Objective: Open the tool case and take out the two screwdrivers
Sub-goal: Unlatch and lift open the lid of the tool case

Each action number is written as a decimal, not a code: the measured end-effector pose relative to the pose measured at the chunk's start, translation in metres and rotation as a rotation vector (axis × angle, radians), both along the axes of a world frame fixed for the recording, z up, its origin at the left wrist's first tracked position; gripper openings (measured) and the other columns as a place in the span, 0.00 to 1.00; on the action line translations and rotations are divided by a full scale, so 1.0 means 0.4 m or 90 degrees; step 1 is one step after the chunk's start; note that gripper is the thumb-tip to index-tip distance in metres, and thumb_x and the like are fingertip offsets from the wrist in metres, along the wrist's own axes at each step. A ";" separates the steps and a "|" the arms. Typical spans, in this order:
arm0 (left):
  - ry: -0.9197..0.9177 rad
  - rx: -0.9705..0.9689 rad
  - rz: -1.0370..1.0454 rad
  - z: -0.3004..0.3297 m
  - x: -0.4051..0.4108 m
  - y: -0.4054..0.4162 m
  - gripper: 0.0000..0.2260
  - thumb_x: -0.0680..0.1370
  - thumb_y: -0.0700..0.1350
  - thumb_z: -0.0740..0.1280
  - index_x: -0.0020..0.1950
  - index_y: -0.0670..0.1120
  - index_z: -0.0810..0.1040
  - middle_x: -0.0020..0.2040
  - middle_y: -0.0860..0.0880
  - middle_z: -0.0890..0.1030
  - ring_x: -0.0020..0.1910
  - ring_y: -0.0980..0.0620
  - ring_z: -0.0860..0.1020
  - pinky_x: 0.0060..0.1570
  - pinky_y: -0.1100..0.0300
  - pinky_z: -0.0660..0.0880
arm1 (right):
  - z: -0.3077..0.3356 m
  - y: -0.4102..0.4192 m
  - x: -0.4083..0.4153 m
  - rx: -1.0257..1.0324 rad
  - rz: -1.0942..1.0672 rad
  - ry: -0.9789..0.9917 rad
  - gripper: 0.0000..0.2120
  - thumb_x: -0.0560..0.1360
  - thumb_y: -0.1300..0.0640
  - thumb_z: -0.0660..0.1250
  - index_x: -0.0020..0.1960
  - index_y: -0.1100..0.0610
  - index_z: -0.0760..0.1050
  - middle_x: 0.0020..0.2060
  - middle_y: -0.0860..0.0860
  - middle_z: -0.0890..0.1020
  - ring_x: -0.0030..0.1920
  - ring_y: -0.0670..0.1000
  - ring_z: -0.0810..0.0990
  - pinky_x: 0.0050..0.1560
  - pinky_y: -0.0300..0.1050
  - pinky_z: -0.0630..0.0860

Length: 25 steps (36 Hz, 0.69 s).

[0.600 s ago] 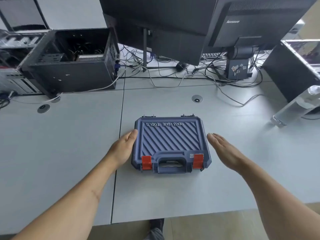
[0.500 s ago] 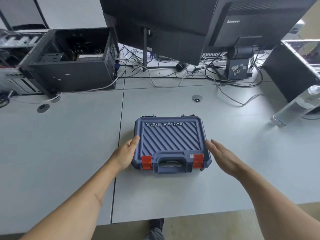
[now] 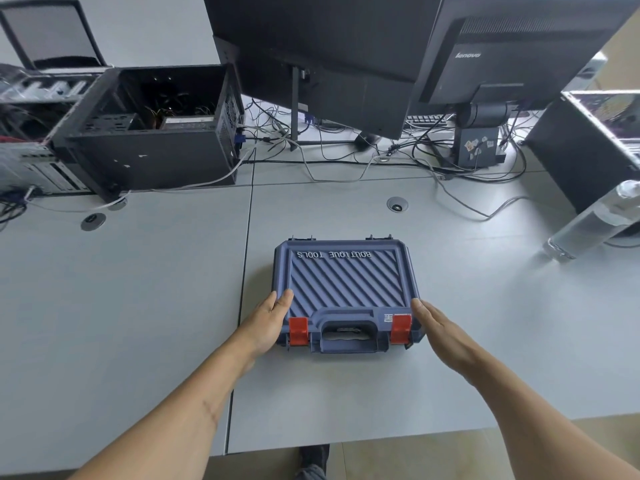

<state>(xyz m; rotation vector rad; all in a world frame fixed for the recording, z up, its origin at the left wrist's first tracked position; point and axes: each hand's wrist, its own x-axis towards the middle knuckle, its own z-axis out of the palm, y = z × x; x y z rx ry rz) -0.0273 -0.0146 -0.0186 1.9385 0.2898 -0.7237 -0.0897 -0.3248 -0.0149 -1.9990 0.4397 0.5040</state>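
A blue plastic tool case [image 3: 346, 282] lies flat and closed on the grey desk, its handle toward me. Two red latches, the left latch [image 3: 298, 330] and the right latch [image 3: 400, 328], sit down on its front edge. My left hand [image 3: 268, 323] rests against the case's front left corner with the thumb on the lid. At the front right corner my right hand [image 3: 438, 329] lies against the side, fingers stretched out together. No screwdrivers are visible; the inside of the case is hidden.
An open black computer tower [image 3: 149, 133] stands at the back left. Two monitors [image 3: 346, 64] and tangled cables [image 3: 433, 161] fill the back. A clear bottle [image 3: 588, 223] lies at the right, next to another tower [image 3: 581, 150]. The desk's front edge [image 3: 346, 445] is near me.
Both hands have slid toward me along the case's sides, down to the front corners by the red latches. The right hand has closed in and now touches the case.
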 end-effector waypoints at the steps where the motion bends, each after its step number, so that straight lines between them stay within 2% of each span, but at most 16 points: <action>1: 0.002 -0.003 0.003 0.003 -0.001 -0.002 0.37 0.75 0.70 0.52 0.80 0.53 0.51 0.80 0.53 0.54 0.78 0.50 0.54 0.73 0.49 0.52 | 0.002 0.003 0.001 0.001 -0.003 0.001 0.38 0.72 0.24 0.47 0.61 0.52 0.74 0.64 0.47 0.77 0.67 0.49 0.72 0.69 0.52 0.66; 4: 0.010 -0.018 0.014 0.008 0.002 -0.005 0.37 0.75 0.71 0.52 0.80 0.54 0.51 0.80 0.54 0.52 0.78 0.50 0.53 0.73 0.48 0.52 | 0.011 0.012 0.000 0.009 -0.015 0.010 0.43 0.71 0.23 0.47 0.75 0.50 0.66 0.76 0.46 0.66 0.77 0.48 0.60 0.77 0.56 0.55; 7: 0.016 -0.031 0.027 0.015 0.005 -0.008 0.37 0.75 0.71 0.53 0.80 0.54 0.51 0.80 0.55 0.52 0.78 0.51 0.53 0.73 0.47 0.52 | 0.021 0.018 -0.002 0.018 -0.029 0.029 0.48 0.67 0.21 0.47 0.79 0.47 0.60 0.78 0.46 0.62 0.78 0.47 0.57 0.78 0.56 0.52; 11: 0.027 -0.055 0.043 0.025 0.008 -0.011 0.37 0.75 0.70 0.53 0.79 0.55 0.52 0.80 0.55 0.53 0.78 0.50 0.53 0.73 0.46 0.51 | 0.041 0.023 -0.004 0.068 -0.042 0.042 0.40 0.69 0.22 0.47 0.73 0.44 0.67 0.75 0.45 0.66 0.73 0.46 0.64 0.73 0.49 0.58; 14: 0.022 -0.068 0.047 0.040 0.013 -0.011 0.37 0.75 0.71 0.53 0.79 0.55 0.54 0.80 0.53 0.56 0.77 0.50 0.55 0.73 0.47 0.51 | 0.051 0.021 0.001 0.069 -0.053 0.058 0.40 0.71 0.23 0.46 0.61 0.54 0.73 0.68 0.53 0.75 0.66 0.51 0.72 0.71 0.51 0.60; 16: 0.014 -0.069 0.045 0.057 0.019 -0.013 0.35 0.75 0.71 0.52 0.78 0.56 0.56 0.79 0.52 0.58 0.77 0.49 0.56 0.73 0.47 0.52 | 0.062 0.016 0.005 0.065 -0.063 0.063 0.47 0.69 0.21 0.45 0.62 0.60 0.73 0.62 0.54 0.78 0.59 0.51 0.74 0.69 0.51 0.62; 18: 0.015 -0.066 0.049 0.080 0.027 -0.016 0.34 0.75 0.71 0.51 0.77 0.56 0.61 0.78 0.51 0.61 0.76 0.48 0.58 0.72 0.46 0.52 | 0.083 0.017 0.008 0.091 -0.074 0.058 0.50 0.66 0.19 0.46 0.66 0.57 0.74 0.63 0.50 0.79 0.60 0.49 0.74 0.70 0.53 0.63; 19: 0.012 -0.068 0.052 0.091 0.032 -0.016 0.32 0.75 0.72 0.51 0.74 0.57 0.66 0.77 0.50 0.63 0.74 0.49 0.61 0.72 0.46 0.52 | 0.094 0.018 0.012 0.109 -0.084 0.047 0.50 0.64 0.18 0.47 0.66 0.54 0.75 0.64 0.48 0.79 0.62 0.51 0.75 0.71 0.54 0.63; 20: 0.006 -0.078 0.054 0.103 0.036 -0.016 0.29 0.75 0.72 0.50 0.67 0.58 0.72 0.76 0.48 0.66 0.70 0.51 0.64 0.71 0.45 0.53 | 0.104 0.016 0.019 0.121 -0.099 0.033 0.51 0.63 0.18 0.48 0.65 0.55 0.77 0.64 0.51 0.79 0.62 0.54 0.76 0.71 0.55 0.65; 21: 0.000 -0.087 0.060 0.115 0.043 -0.016 0.25 0.75 0.72 0.50 0.59 0.59 0.76 0.74 0.48 0.69 0.65 0.53 0.66 0.71 0.45 0.53 | 0.111 0.011 0.030 0.121 -0.112 0.018 0.54 0.63 0.18 0.49 0.65 0.62 0.75 0.64 0.56 0.80 0.61 0.58 0.77 0.69 0.55 0.67; 22: -0.010 -0.091 0.067 0.128 0.052 -0.014 0.25 0.75 0.72 0.50 0.54 0.58 0.78 0.73 0.47 0.70 0.63 0.54 0.66 0.71 0.45 0.53 | 0.119 0.004 0.042 0.120 -0.118 0.003 0.57 0.64 0.18 0.49 0.64 0.69 0.71 0.62 0.62 0.78 0.61 0.62 0.78 0.66 0.54 0.70; 23: -0.022 -0.084 0.072 0.137 0.064 -0.012 0.28 0.74 0.72 0.50 0.57 0.56 0.78 0.74 0.45 0.70 0.65 0.53 0.66 0.71 0.45 0.53 | 0.129 -0.002 0.053 0.116 -0.118 -0.009 0.57 0.64 0.19 0.49 0.63 0.72 0.70 0.60 0.64 0.79 0.60 0.62 0.78 0.63 0.52 0.72; 25: -0.040 -0.057 0.077 0.157 0.094 -0.004 0.39 0.72 0.74 0.49 0.69 0.48 0.73 0.74 0.42 0.69 0.73 0.48 0.64 0.72 0.46 0.53 | 0.153 -0.012 0.074 0.116 -0.117 -0.025 0.56 0.63 0.18 0.49 0.58 0.68 0.77 0.54 0.60 0.84 0.56 0.56 0.82 0.55 0.49 0.72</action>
